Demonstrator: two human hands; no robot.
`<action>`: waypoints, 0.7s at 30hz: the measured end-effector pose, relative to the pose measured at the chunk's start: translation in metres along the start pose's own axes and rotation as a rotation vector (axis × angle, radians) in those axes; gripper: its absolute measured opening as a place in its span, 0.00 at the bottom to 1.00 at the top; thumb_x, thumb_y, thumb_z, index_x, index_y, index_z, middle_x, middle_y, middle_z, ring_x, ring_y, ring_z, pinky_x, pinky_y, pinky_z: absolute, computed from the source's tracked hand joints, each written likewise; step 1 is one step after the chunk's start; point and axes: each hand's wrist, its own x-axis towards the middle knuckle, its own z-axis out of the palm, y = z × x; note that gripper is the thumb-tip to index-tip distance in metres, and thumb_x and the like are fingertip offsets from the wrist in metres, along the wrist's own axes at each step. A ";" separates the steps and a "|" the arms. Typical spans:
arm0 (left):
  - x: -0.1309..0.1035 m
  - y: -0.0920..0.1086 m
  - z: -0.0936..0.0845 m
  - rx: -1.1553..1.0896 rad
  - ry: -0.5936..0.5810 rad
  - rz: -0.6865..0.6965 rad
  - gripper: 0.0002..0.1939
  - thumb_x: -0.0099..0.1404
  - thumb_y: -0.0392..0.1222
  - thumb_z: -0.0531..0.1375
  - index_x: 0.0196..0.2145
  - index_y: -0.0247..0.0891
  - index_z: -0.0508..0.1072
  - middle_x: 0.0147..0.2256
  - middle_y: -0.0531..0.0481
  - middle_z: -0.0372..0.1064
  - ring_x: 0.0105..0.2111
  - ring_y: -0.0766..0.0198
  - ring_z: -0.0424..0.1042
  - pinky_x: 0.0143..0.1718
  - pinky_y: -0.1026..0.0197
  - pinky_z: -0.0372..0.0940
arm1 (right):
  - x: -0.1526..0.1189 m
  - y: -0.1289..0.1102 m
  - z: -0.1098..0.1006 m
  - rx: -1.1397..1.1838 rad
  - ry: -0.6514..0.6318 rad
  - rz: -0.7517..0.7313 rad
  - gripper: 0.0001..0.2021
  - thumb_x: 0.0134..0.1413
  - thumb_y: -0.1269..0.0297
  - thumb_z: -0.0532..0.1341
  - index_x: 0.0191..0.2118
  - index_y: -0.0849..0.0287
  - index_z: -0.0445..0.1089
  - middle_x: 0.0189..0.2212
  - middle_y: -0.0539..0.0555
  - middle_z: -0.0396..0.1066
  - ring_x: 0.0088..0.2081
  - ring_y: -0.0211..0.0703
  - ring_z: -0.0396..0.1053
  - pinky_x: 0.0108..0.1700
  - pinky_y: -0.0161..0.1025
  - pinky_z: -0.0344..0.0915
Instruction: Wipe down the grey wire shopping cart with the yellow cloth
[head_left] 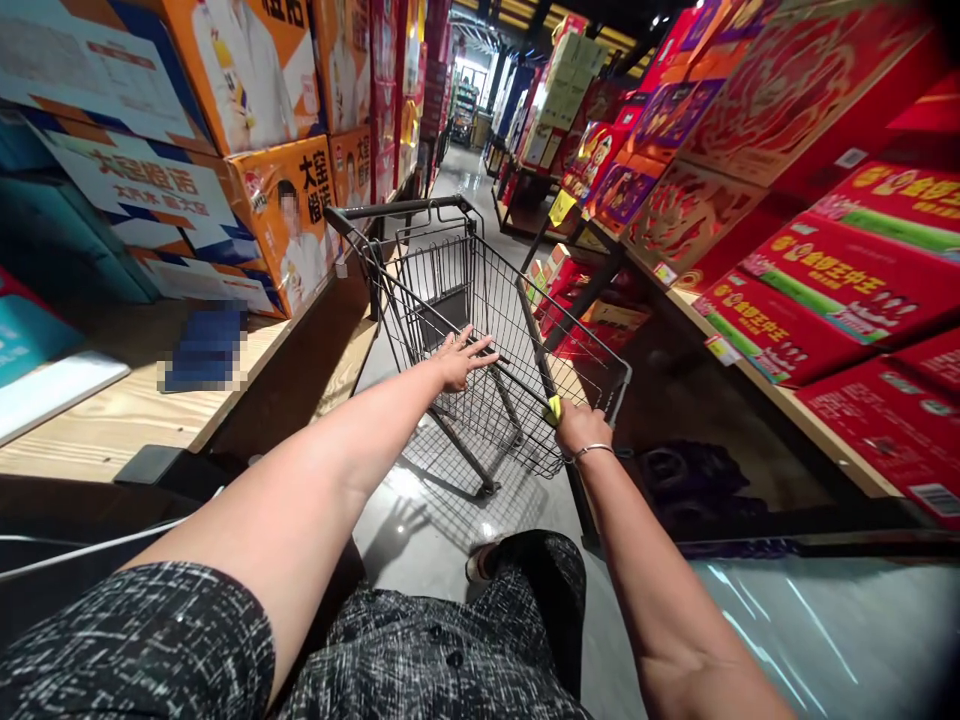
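A black wire shopping cart (pixel 480 270) stands on the floor in front of me, turned at an angle across the aisle. My left hand (pixel 457 360) is open over the cart's near side rail, fingers spread; whether it touches the rail I cannot tell. My right hand (pixel 583 430), a thin bracelet at its wrist, is closed around the cart's rim near the right corner. Beside its fingers a small yellow piece (pixel 553 410) shows on the rail. No goods are visible inside the wire basket.
Orange cartons (pixel 277 220) are stacked on a wooden shelf (pixel 97 430) at left, near a blurred blue item (pixel 202 345). Red boxes (pixel 810 270) fill the right shelf, whose edge runs close to the cart. Between the shelves a grey tiled aisle (pixel 465 170) stretches ahead.
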 end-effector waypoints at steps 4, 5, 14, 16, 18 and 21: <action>-0.008 -0.013 -0.008 -0.009 0.004 -0.026 0.48 0.58 0.37 0.63 0.71 0.54 0.48 0.74 0.55 0.26 0.71 0.38 0.20 0.68 0.30 0.34 | -0.020 -0.021 0.001 0.013 0.055 -0.039 0.19 0.64 0.69 0.50 0.57 0.60 0.66 0.48 0.66 0.68 0.50 0.55 0.67 0.45 0.45 0.66; -0.009 -0.014 -0.009 -0.015 0.002 -0.057 0.47 0.59 0.38 0.63 0.72 0.53 0.48 0.74 0.53 0.26 0.71 0.37 0.20 0.68 0.31 0.35 | -0.026 -0.028 0.002 0.016 0.092 -0.061 0.19 0.64 0.70 0.49 0.58 0.60 0.65 0.48 0.66 0.68 0.49 0.55 0.67 0.44 0.44 0.67; -0.029 0.036 0.011 0.009 0.045 0.074 0.42 0.59 0.45 0.66 0.69 0.51 0.58 0.72 0.45 0.42 0.71 0.37 0.28 0.68 0.31 0.31 | -0.079 -0.048 0.015 0.017 0.272 -0.440 0.24 0.68 0.67 0.46 0.63 0.44 0.64 0.67 0.57 0.54 0.54 0.54 0.58 0.50 0.47 0.63; -0.036 0.043 0.018 -0.064 0.077 0.063 0.38 0.62 0.47 0.65 0.68 0.50 0.59 0.72 0.44 0.40 0.72 0.39 0.27 0.68 0.30 0.32 | -0.089 -0.039 0.020 0.040 0.271 -0.565 0.24 0.69 0.67 0.47 0.66 0.44 0.61 0.66 0.56 0.58 0.56 0.54 0.56 0.51 0.48 0.61; -0.041 0.042 0.021 -0.144 0.080 0.022 0.34 0.65 0.48 0.63 0.67 0.50 0.61 0.73 0.45 0.36 0.72 0.41 0.25 0.67 0.29 0.32 | -0.096 -0.027 0.027 0.075 0.277 -0.701 0.25 0.68 0.67 0.49 0.67 0.44 0.60 0.64 0.55 0.62 0.58 0.54 0.54 0.51 0.48 0.60; -0.044 0.037 0.021 -0.245 0.064 0.006 0.29 0.67 0.51 0.62 0.64 0.51 0.65 0.73 0.47 0.34 0.72 0.43 0.22 0.67 0.28 0.30 | -0.091 -0.008 0.034 0.201 0.299 -0.887 0.22 0.66 0.70 0.53 0.61 0.45 0.69 0.59 0.54 0.68 0.56 0.52 0.56 0.53 0.48 0.60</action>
